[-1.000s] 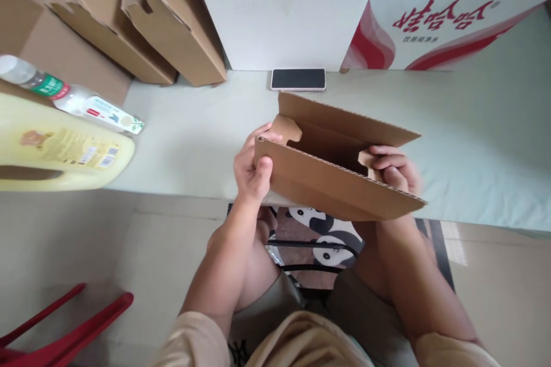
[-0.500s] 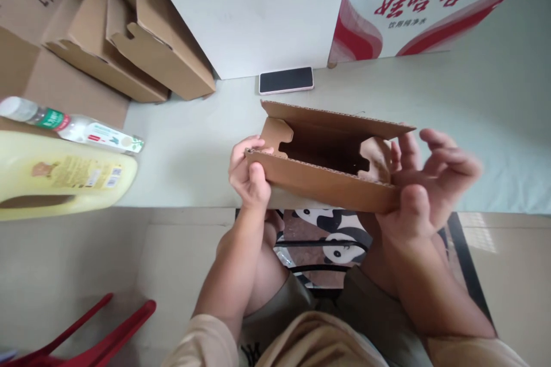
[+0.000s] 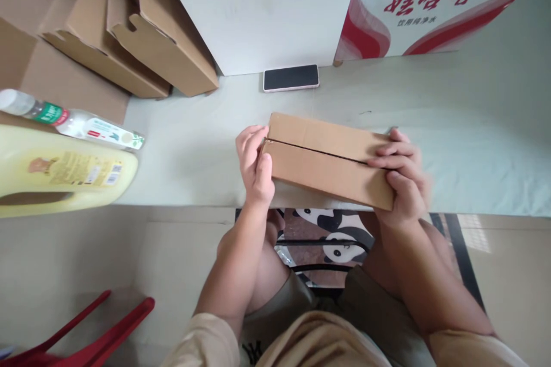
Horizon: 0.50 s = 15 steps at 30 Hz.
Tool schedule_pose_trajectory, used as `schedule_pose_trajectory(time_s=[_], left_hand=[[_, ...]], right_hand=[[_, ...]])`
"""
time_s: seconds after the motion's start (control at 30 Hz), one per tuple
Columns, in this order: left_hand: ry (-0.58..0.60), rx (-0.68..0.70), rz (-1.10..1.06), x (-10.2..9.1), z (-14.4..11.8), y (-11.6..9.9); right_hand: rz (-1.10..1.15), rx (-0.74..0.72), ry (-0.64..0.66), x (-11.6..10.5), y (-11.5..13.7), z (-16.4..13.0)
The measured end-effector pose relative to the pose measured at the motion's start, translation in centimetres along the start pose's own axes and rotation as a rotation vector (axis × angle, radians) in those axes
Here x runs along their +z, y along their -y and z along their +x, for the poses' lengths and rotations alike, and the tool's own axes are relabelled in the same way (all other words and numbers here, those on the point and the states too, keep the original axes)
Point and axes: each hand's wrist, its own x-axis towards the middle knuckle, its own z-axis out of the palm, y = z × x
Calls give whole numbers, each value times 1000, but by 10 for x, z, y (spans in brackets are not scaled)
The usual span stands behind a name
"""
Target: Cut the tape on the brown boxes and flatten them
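A brown cardboard box (image 3: 322, 169) is held between my two hands above the front edge of the table. Its two long flaps are folded down and meet along a narrow dark seam, so the inside is hidden. My left hand (image 3: 256, 166) grips the left end, thumb on the near side and fingers round the far corner. Around the right end, my right hand (image 3: 402, 175) is closed, its fingers lying over the flaps beside the seam and its thumb on the near flap.
A phone (image 3: 291, 78) lies beyond the box, before a white carton (image 3: 267, 11) and a red-and-white printed carton (image 3: 430, 17). Several brown boxes (image 3: 167, 34) stand at the far left. Nearer are a plastic bottle (image 3: 81, 123) and a yellow jug (image 3: 86, 172). Red plastic legs (image 3: 116, 327) show at lower left.
The box's long flaps have swung inward and now cover the opening. My right hand has moved left, its fingers closing over the flaps. My left hand stays on the left end.
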Motion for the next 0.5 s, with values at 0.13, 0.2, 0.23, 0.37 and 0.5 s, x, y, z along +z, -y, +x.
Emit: schedule_pose_trajectory(time_s=[0.13, 0.2, 0.23, 0.37, 0.5], left_hand=[[43, 24, 37, -4, 5, -8], [32, 36, 3, -5, 6, -8], [18, 36, -19, -6, 7, -6], [-84, -61, -79, -18, 16, 13], [-214, -366, -150, -33, 28, 46]], right_hand=[[-45, -1, 12, -1, 0, 2], [-48, -5, 10, -1, 0, 3], [-18, -6, -10, 0, 0, 3], [126, 105, -97, 0, -6, 1], [130, 298, 141, 4, -2, -3]])
